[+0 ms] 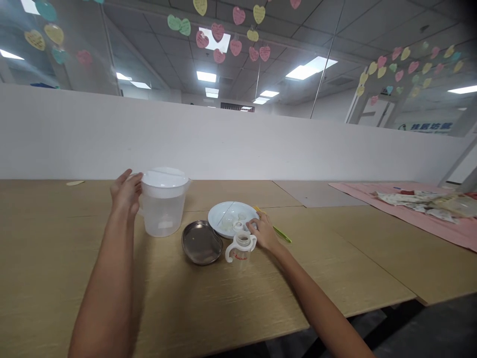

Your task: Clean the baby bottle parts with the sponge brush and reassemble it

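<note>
On the left, a clear plastic pitcher [163, 214] with a white lid [166, 177] stands upright. My left hand [125, 193] is closed at its handle side, fingers by the lid's edge. A white plate [217, 213] lies in the middle, holding several small pale bottle parts [238, 226]. Over its right rim my right hand [263, 231] is closed, thumb and fingertips together around something small and white, partly hidden. Just below stands a clear baby bottle [241, 254] with white handles and red print, without a top.
A metal kidney-shaped dish [201, 243] sits left of the bottle. A yellow-green brush handle [282, 234] pokes out behind my right hand. Farther right, a pink cloth [462, 233] carries bags and papers. A white partition [238, 149] runs behind the wooden table [179, 308].
</note>
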{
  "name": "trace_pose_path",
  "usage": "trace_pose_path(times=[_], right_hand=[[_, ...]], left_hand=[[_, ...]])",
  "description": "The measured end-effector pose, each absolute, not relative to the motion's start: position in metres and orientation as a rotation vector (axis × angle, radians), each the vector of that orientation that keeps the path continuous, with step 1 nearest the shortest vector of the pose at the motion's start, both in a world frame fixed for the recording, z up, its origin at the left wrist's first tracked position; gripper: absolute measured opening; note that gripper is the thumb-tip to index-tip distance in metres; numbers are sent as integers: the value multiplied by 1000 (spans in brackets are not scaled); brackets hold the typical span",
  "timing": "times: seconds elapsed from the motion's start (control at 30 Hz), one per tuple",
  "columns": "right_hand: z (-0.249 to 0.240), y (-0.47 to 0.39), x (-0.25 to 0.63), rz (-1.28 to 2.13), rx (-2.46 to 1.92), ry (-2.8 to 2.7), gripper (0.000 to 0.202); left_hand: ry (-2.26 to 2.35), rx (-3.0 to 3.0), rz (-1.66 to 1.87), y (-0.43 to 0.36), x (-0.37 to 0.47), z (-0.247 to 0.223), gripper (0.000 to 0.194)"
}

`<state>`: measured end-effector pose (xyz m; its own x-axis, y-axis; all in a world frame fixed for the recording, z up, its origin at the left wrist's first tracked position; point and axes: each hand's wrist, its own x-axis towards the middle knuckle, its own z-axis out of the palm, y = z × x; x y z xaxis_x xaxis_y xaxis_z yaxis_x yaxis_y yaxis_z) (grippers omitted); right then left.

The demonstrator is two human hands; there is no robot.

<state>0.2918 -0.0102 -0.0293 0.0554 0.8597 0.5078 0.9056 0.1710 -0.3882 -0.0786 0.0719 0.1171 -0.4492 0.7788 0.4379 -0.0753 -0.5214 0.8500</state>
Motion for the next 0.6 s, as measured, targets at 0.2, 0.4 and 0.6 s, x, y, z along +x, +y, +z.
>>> trace_pose_path(times=[0.2, 0.4, 0.6], right_hand=[[-27, -12, 292, -87, -1692, -1785, 35], [-29, -12, 293, -93, -1658, -1794, 35], [-24, -15, 294, -169, -1432, -1762, 40]], left_hand=[[933, 1099, 2099, 53, -22, 131, 51], [814, 1131, 2133, 45, 9, 127, 49], [794, 1059, 2172, 48, 19, 121, 50]])
